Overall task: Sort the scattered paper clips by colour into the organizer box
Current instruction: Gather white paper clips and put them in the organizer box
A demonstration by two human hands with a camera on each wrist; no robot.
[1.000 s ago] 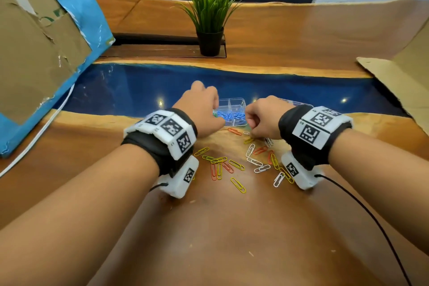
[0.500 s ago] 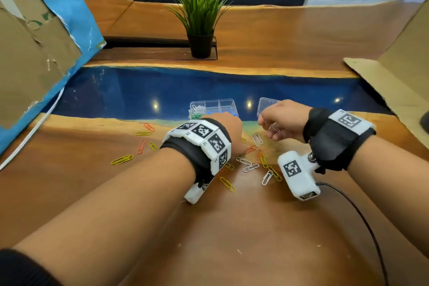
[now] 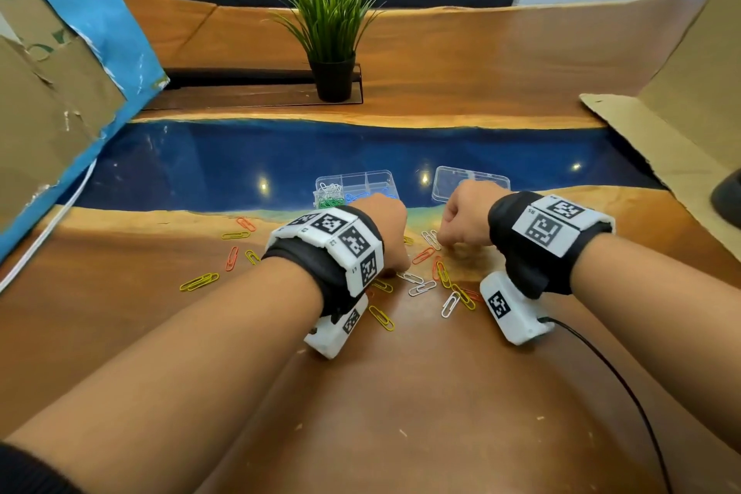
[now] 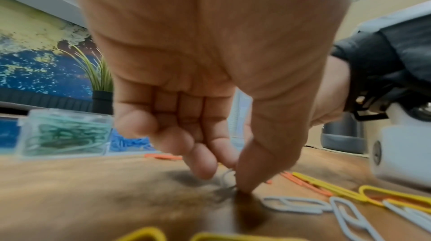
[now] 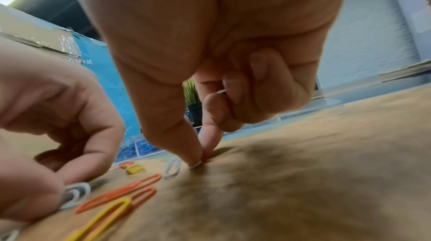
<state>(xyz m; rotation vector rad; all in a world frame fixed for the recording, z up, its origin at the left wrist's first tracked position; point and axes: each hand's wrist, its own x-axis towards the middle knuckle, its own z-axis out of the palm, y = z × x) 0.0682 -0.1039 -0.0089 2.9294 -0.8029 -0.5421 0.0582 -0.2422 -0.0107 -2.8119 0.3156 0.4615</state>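
The clear organizer box (image 3: pixel 387 175) sits on the blue strip, with white, green (image 4: pixel 63 132) and blue clips in its compartments. Scattered paper clips (image 3: pixel 441 277) in white, orange and yellow lie on the wood before it. My left hand (image 3: pixel 395 269) is down on the table, thumb and fingers pinching a white clip (image 4: pixel 227 178). My right hand (image 3: pixel 445 245) pinches another white clip (image 5: pixel 194 164) against the wood between thumb and index. A further clip end (image 5: pixel 221 92) shows from its curled fingers.
The clear lid (image 3: pixel 449 176) lies right of the box. More orange and yellow clips (image 3: pixel 236 241) lie at the left. A potted plant (image 3: pixel 333 52) stands behind. Cardboard (image 3: pixel 48 92) rises at the left, another sheet (image 3: pixel 681 112) at the right. A black cable (image 3: pixel 621 381) trails from my right wrist.
My left hand came back from the box to the clip pile and stays down there. My right hand lowered from just above the table onto the wood.
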